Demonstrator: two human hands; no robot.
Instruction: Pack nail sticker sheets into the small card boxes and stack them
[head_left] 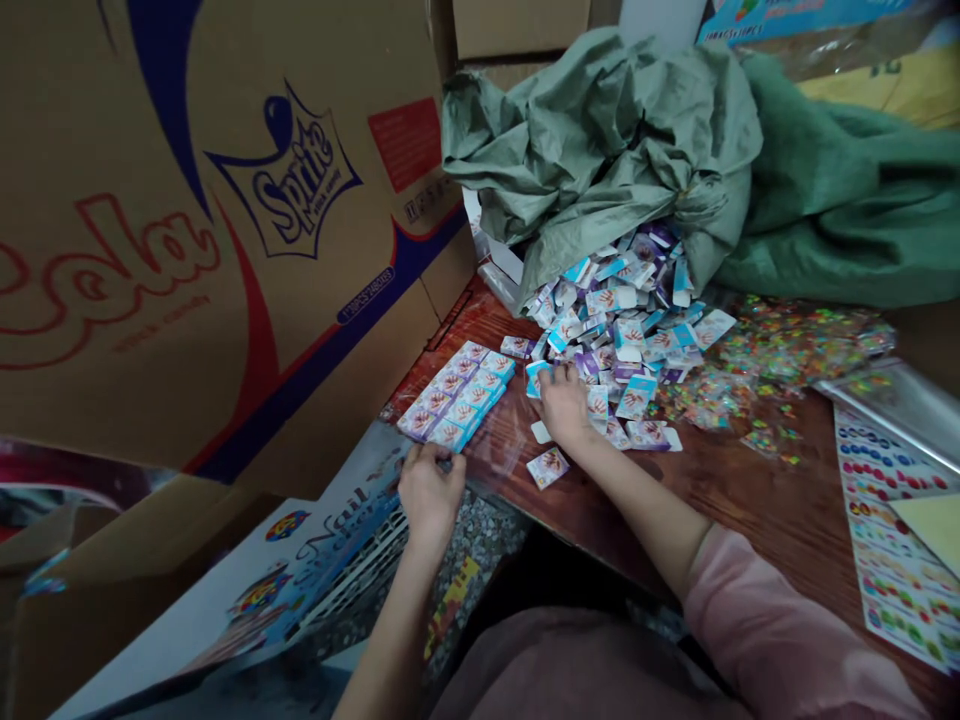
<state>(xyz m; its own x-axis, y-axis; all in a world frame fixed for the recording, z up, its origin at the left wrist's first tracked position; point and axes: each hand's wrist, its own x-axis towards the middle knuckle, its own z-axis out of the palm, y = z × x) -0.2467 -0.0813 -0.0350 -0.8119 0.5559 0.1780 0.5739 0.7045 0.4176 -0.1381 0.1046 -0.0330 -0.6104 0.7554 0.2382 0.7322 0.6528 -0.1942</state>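
Small printed boxes with a hand picture stand packed side by side in a block (459,395), white and purple on the left, blue on the right. At the block's near end is my left hand (431,495), its fingers curled against the last small box. My right hand (566,405) reaches to the front of a loose pile of small boxes (630,320). Its fingers are bent over a blue-and-white box (535,378) at the pile's left edge. A single small box (547,467) lies flat near the table's front edge.
A large cardboard carton (300,300) walls off the left. Behind the pile slumps a grey-green sack (600,150), beside green cloth (847,190). Clear bags of colourful bits (795,345) and sticker sheets (885,540) lie right on the wooden table (720,470). A nail-sticker carton (300,570) stands lower left.
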